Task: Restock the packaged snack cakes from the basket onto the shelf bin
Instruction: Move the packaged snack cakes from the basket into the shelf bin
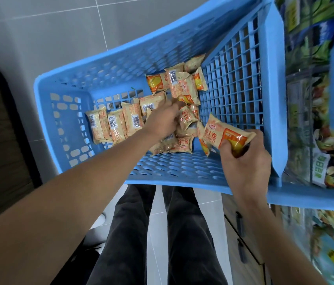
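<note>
Reached deep into the blue basket (63,124) with the left hand (163,120), fingers curled among loose snack cakes (119,124) near its middle; grip hidden, couldn't tell. Held one snack cake (223,135) pinched in the right hand (246,161), above the basket's right edge. More packets piled toward the far corner.

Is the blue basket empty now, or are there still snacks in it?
Not empty. Many snack cake packs still lie in the blue basket. The left hand reaches among them, and the right hand holds one pack.
</note>
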